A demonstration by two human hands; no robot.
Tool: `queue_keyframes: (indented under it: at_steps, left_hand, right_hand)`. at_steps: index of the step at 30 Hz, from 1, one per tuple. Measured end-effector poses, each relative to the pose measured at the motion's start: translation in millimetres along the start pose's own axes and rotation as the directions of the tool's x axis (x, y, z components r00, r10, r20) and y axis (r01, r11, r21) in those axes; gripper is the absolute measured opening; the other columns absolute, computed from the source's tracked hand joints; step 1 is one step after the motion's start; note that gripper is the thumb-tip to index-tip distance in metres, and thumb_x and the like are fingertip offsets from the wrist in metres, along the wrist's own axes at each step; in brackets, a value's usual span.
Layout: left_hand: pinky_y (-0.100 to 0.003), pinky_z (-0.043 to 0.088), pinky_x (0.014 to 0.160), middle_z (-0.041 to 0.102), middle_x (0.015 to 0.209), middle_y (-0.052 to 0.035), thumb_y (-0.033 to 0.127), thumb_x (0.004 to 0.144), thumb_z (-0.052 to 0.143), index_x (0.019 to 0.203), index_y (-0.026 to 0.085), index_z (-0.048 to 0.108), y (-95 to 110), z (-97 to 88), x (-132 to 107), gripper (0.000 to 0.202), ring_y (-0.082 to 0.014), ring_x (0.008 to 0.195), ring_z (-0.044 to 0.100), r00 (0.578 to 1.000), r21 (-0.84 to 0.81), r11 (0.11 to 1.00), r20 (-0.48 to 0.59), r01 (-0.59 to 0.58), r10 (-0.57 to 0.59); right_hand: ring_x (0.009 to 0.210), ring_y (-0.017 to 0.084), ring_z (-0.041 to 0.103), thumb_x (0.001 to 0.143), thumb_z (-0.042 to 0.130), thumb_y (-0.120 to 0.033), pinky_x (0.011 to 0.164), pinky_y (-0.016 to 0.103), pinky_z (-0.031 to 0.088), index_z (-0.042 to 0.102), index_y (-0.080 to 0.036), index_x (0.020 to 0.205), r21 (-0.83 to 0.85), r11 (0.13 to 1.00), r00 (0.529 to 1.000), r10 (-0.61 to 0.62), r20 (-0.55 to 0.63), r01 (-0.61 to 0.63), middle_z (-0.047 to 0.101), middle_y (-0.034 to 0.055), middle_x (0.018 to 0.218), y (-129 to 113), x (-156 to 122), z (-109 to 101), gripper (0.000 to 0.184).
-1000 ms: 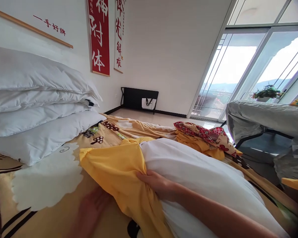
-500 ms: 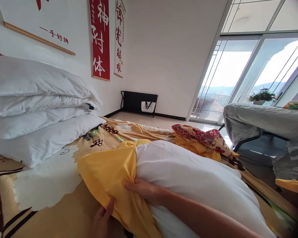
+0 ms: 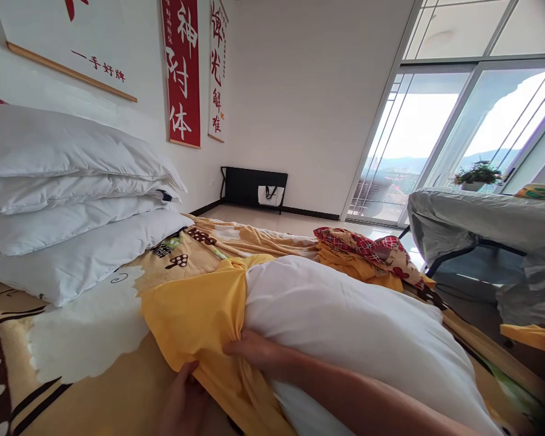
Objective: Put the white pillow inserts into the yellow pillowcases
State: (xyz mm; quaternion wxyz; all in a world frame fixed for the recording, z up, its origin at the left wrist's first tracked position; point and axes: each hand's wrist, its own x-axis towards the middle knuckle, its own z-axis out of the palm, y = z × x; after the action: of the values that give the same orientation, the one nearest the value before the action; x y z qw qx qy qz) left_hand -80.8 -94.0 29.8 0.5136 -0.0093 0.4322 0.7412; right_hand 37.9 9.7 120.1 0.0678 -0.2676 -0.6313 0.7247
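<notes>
Yellow cover (image 3: 200,303): over white pillow's (image 3: 354,327) 9-o'clock end | remaining: bare stretch toward 4 o'clock | my left grip (image 3: 187,396), right grip (image 3: 257,352): both pinching cover cloth

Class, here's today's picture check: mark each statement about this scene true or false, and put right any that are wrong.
1. The right hand grips the yellow cloth. True.
2. The yellow cloth covers all of the pillow beneath the right arm. False: much of that white pillow is bare.
3. The left hand touches an edge of the yellow cloth. True.
4. The pile on the left is bright red. False: the stacked pillows are white.
5. A potted plant shows in front of the glass doors. True.
</notes>
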Motion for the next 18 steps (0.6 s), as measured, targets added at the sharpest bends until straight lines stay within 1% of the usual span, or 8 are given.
queue_keyframes:
  at_steps: [3,4,5,8,10,12,15,18]
  left_hand:
    - [-0.038,0.055,0.088,0.068,0.111,-0.0087,0.011,0.079,0.057,0.115,0.02,0.057,2.7,9.0,0.5,0.037,-0.0252,0.1,0.066,0.998,-0.009,1.0,0.065,-0.013,0.014]
    - [-0.038,0.054,0.092,0.067,0.114,-0.0085,0.011,0.079,0.058,0.118,0.021,0.056,4.2,13.3,-1.3,0.041,-0.026,0.105,0.065,0.997,-0.012,1.0,0.069,-0.013,0.014]
    - [-0.038,0.052,0.095,0.067,0.115,-0.0083,0.011,0.078,0.06,0.12,0.022,0.055,5.9,17.5,-3.7,0.044,-0.0265,0.108,0.063,0.998,-0.008,1.0,0.067,-0.007,0.007]
    - [-0.036,0.05,0.098,0.067,0.116,-0.008,0.013,0.076,0.065,0.119,0.025,0.056,9.0,25.6,-9.7,0.046,-0.0272,0.115,0.059,0.998,0.027,1.0,0.068,0.007,-0.009]
    - [-0.037,0.051,0.097,0.066,0.118,-0.0085,0.017,0.076,0.066,0.116,0.025,0.058,8.5,25.5,-9.3,0.042,-0.0284,0.115,0.059,0.995,0.048,0.999,0.095,0.002,-0.007]
    - [-0.041,0.052,0.095,0.067,0.115,-0.0098,0.021,0.076,0.067,0.112,0.024,0.06,6.0,22.4,-5.1,0.037,-0.0306,0.113,0.06,0.994,0.072,0.997,0.105,-0.006,-0.002]
    - [-0.045,0.053,0.091,0.071,0.105,-0.011,0.023,0.074,0.07,0.106,0.023,0.064,1.8,18.6,2.7,0.033,-0.0339,0.108,0.063,0.999,0.13,0.991,0.041,-0.013,0.008]
    - [-0.044,0.053,0.091,0.07,0.107,-0.01,0.019,0.07,0.074,0.104,0.024,0.064,1.1,20.4,5.4,0.036,-0.0342,0.11,0.062,0.999,0.154,0.987,0.018,-0.041,0.038]
  right_hand:
    - [0.102,0.023,0.06,0.051,0.072,-0.018,0.087,0.033,0.046,0.058,-0.022,0.122,-0.049,0.991,0.992,-0.126,0.025,0.127,0.068,0.0017,0.107,-0.3,2.2,-2.5,0.072]
    - [0.1,0.023,0.06,0.049,0.07,-0.013,0.085,0.033,0.047,0.056,-0.022,0.125,-0.087,0.987,0.991,-0.135,0.013,0.136,0.068,0.0015,0.107,0.5,3.3,-4.0,0.078]
    - [0.096,0.023,0.06,0.047,0.067,-0.009,0.081,0.033,0.048,0.055,-0.022,0.125,-0.133,0.984,0.992,-0.124,-0.013,0.121,0.067,0.002,0.106,1.5,4.3,-5.4,0.08]
    - [0.082,0.022,0.059,0.047,0.054,-0.009,0.068,0.031,0.047,0.06,-0.018,0.118,-0.228,0.973,0.993,-0.063,-0.098,0.039,0.068,0.0031,0.096,3.5,4.7,-7.2,0.071]
    - [0.079,0.021,0.059,0.048,0.05,-0.011,0.067,0.03,0.046,0.062,-0.019,0.113,-0.224,0.973,0.995,-0.075,-0.069,0.058,0.068,0.0026,0.092,2.2,1.9,-5.7,0.067]
    - [0.084,0.022,0.061,0.051,0.05,-0.013,0.071,0.031,0.048,0.063,-0.02,0.11,-0.187,0.976,0.993,-0.115,-0.004,0.112,0.069,0.0027,0.094,-0.4,-2.2,-3.2,0.061]
    - [0.097,0.024,0.06,0.056,0.052,-0.015,0.08,0.034,0.048,0.064,-0.022,0.109,-0.166,0.971,0.985,-0.165,0.047,0.171,0.069,0.0031,0.1,-2.2,-5.8,-0.2,0.055]
    - [0.099,0.025,0.061,0.057,0.053,-0.014,0.085,0.036,0.047,0.065,-0.023,0.106,-0.195,0.968,0.987,-0.15,0.05,0.157,0.069,0.0026,0.099,0.0,-5.6,0.5,0.051]
